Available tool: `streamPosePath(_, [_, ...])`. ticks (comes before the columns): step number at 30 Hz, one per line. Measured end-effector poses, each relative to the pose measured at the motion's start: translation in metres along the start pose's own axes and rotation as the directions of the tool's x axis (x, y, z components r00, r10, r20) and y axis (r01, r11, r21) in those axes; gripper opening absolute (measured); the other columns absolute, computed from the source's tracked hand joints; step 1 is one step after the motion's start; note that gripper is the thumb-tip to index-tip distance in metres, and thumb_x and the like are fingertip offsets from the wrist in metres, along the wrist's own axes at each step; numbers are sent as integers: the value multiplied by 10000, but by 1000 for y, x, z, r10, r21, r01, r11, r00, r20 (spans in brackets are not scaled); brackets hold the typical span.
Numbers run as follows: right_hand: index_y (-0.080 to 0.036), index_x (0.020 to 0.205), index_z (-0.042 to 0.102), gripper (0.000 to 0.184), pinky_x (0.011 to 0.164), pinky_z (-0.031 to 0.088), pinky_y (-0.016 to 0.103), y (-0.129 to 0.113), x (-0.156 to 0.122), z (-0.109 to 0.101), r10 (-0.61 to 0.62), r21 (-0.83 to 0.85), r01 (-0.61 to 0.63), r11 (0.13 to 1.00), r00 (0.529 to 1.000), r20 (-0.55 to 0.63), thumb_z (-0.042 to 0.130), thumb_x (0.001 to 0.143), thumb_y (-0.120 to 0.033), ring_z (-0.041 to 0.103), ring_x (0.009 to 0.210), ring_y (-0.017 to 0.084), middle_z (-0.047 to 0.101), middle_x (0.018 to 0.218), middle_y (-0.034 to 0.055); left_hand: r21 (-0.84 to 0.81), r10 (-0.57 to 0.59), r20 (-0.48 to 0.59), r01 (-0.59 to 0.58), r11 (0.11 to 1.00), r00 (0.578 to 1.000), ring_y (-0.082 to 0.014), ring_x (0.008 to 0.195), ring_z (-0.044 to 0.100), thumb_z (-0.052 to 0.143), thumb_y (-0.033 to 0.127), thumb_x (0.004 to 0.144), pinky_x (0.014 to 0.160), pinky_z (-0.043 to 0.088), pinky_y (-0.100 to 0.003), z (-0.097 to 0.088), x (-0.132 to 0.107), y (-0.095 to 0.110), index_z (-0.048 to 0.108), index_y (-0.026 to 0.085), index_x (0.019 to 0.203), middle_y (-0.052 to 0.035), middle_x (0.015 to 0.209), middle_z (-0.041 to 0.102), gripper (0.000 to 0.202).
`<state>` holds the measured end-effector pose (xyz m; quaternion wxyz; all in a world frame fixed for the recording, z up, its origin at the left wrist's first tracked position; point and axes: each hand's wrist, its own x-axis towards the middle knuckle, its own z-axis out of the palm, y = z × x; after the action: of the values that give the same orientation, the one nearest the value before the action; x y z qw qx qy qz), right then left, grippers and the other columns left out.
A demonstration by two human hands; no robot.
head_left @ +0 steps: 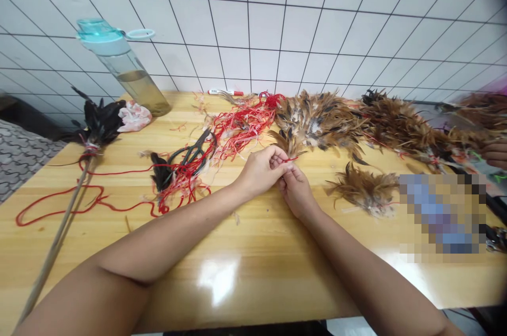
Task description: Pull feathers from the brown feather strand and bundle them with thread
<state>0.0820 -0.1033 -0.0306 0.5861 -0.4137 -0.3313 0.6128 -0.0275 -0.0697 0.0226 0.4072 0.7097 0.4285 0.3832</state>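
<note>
My left hand (pixel 261 171) and my right hand (pixel 297 189) meet over the middle of the table, fingers pinched together. A small bunch of brown feathers (pixel 292 141) fans out just beyond the fingertips. A short piece of red string (pixel 292 159) crosses at its base and pokes out to the right. The fingers partly hide the bunch's lower end, and which fingers grip the string is hard to see. Left of my hands lies a tangle of red string (pixel 241 127). Black-handled scissors (pixel 194 151) rest partly under red strands.
Loose brown feathers (pixel 317 119) lie behind my hands, with a tied bunch (pixel 366 188) to the right. At left are a black feather duster (pixel 97 124) on a stick, a water bottle (pixel 138 80) and crumpled tissue (pixel 134 115). Another person's hand (pixel 496 154) shows far right.
</note>
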Motion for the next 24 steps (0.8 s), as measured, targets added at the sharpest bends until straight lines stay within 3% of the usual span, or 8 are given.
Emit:
streamPosePath(3, [-204, 763, 574, 230, 478, 262, 219, -4, -2, 1, -22, 34, 23, 999, 999, -25, 686, 750, -404, 336, 519, 78, 488, 627, -49, -54, -31, 12, 32, 998, 999, -77, 589, 550, 621, 221, 747, 574, 444, -199, 0, 2, -1, 594, 152, 788, 15, 679, 618, 85])
streamPosePath(9, [-176, 747, 554, 148, 482, 303, 178, -18, -3, 0, 121, 296, -129, 947, 992, 46, 687, 753, -243, 346, 526, 59, 468, 648, -45, -338, -21, 131, 65, 939, 991, -63, 565, 556, 583, 208, 781, 569, 454, -182, 3, 6, -9, 525, 148, 837, 26, 658, 586, 101])
streamPosePath(14, [-163, 720, 539, 122, 476, 316, 174, -21, -3, -2, 172, 364, -200, 910, 979, 108, 607, 819, -186, 337, 499, 58, 464, 634, -31, -384, -9, 128, 58, 921, 992, -66, 580, 577, 591, 166, 768, 573, 468, -183, 2, 7, -9, 515, 156, 914, 31, 685, 587, 165])
streamPosePath(18, [-152, 702, 546, 141, 478, 325, 171, -22, -5, -2, 177, 400, -198, 895, 980, 91, 590, 834, -179, 359, 500, 54, 482, 638, -22, -390, -37, 197, 112, 914, 980, -72, 587, 585, 581, 169, 778, 590, 482, -195, -2, 7, -7, 572, 130, 909, 5, 687, 613, 136])
streamPosePath(24, [-146, 689, 540, 147, 472, 329, 170, -24, -6, -1, 197, 422, -206, 883, 978, 64, 596, 823, -169, 370, 488, 45, 500, 633, -26, -392, -12, 237, 107, 914, 971, -76, 608, 602, 592, 152, 769, 600, 482, -191, -6, 9, -10, 635, 116, 857, -13, 700, 643, 105])
